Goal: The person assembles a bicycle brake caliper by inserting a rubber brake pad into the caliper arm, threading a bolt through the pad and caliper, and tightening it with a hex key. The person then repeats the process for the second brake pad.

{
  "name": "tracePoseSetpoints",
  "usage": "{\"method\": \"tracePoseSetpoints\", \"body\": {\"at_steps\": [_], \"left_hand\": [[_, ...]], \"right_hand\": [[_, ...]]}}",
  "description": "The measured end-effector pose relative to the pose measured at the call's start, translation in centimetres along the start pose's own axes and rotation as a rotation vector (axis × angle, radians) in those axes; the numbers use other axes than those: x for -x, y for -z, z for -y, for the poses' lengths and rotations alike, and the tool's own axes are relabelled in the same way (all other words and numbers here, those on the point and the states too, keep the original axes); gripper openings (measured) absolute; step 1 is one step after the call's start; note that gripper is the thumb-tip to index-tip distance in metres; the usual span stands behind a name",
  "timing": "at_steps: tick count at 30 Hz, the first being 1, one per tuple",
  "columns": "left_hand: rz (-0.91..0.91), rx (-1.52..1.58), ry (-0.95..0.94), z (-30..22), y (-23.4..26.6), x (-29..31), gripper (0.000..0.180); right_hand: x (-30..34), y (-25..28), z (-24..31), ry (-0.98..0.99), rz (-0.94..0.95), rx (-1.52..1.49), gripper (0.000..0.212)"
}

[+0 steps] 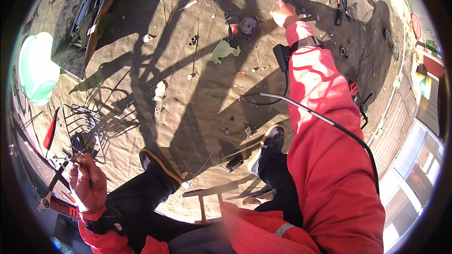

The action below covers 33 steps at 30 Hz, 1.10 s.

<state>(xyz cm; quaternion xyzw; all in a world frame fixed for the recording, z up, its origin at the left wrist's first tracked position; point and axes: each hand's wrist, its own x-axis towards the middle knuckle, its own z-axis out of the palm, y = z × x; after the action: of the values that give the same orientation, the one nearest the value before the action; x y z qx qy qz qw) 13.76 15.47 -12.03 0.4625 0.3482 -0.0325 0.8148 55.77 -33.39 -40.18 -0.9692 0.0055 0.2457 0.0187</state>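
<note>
Brown cloth point(183, 117) spreads across sunlit ground, cut by hard shadows and strewn with loose parts. Progress is hard to judge: as things lie, a bundle of long metal pieces point(87, 11) sits together in a low tray point(100, 26), so some grouping looks done, while a dark round part point(247, 25), a few small rings point(193, 41) and a black crank-like arm point(340, 5) lie separately on the cloth, seemingly unattended. The left hand point(89, 186) is at the lower left, beside a black wire rack point(84, 129); its grip seems closed, fingertips pinched on a thin metal piece point(70, 154) just short of the rack, whose exact kind I cannot make out. Far forward, the right hand point(283, 15) reaches low over the cloth; its fingers are too small to tell whether that grip is apart or clamped on anything. Most open room lies midway between the hands, with only small bits and a torn leaf point(223, 51) about. The tray's raised edge and a pale green basin point(37, 73) bound the left, and a looping cable point(325, 120) crosses the right sleeve point(329, 141), where it could snag.
</note>
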Motion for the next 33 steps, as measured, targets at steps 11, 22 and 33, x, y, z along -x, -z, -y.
{"method": "tracePoseSetpoints", "body": {"at_steps": [11, 22, 33], "left_hand": [[0.027, -0.134, -0.066, -0.3, 0.3, 0.2, 0.022], [-0.03, -0.19, -0.139, -0.4, 0.9, 3.4, 0.023], [0.186, -0.115, -0.145, 0.1, 0.4, 10.0, 0.021]], "right_hand": [[1.3, -2.2, -2.1, 0.21, -0.288, -0.223, 0.041], [11.2, 3.8, -4.0, -0.034, -0.222, -1.664, 0.021], [19.7, 14.2, 1.1, 0.255, 0.003, -1.826, 0.014]]}}
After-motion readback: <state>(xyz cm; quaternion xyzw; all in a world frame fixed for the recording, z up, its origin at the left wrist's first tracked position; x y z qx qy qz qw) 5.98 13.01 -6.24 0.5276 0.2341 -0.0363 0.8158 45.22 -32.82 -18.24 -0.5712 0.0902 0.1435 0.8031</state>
